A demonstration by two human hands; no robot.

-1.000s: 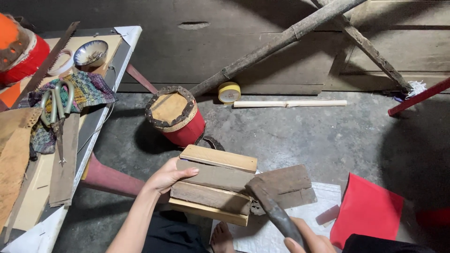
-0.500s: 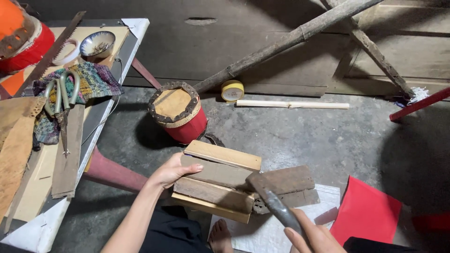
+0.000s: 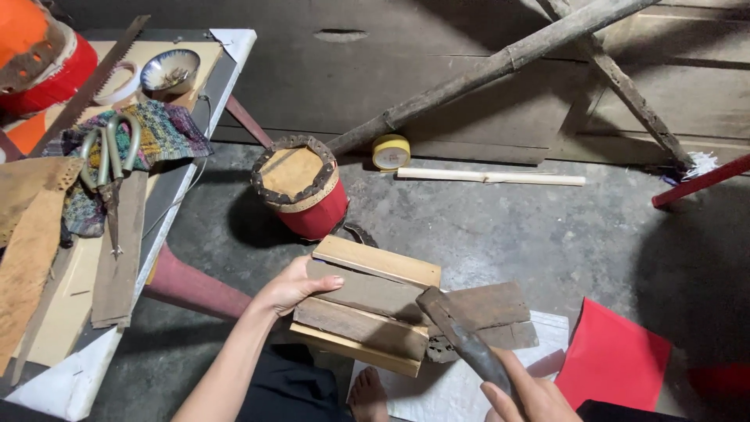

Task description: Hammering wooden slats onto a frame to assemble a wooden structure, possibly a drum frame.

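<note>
Floor: grey concrete floor [image 3: 500,227], seen from above, with a dark wooden wall behind and two rough poles [image 3: 500,66] leaning across it.
Left hand: my left hand [image 3: 293,285] is clamped on the near left edge of a stack of wooden boards [image 3: 367,309], thumb on top, fingers curled underneath.
Boards: the stack sits in front of me, tilted, pale boards at top and bottom with greyer ones between; darker worn boards [image 3: 492,312] lie just to its right.
Right hand: my right hand [image 3: 531,395] is closed round the handle of a dark heavy blade [image 3: 457,332], whose tip touches the right end of the stack.
Drum: a small red drum [image 3: 301,187] stands on the floor just beyond the stack.
Beyond: a yellow tape roll [image 3: 391,151] and a pale stick [image 3: 492,177] lie near the wall.
Right: a red sheet [image 3: 613,359] lies on the floor.
Workbench: at left, a bench [image 3: 78,375] carries large shears [image 3: 109,160] on patterned cloth [image 3: 168,133], a saw [image 3: 94,78] and a small bowl [image 3: 170,72].
Below: my bare foot [image 3: 367,395] shows under the stack.
</note>
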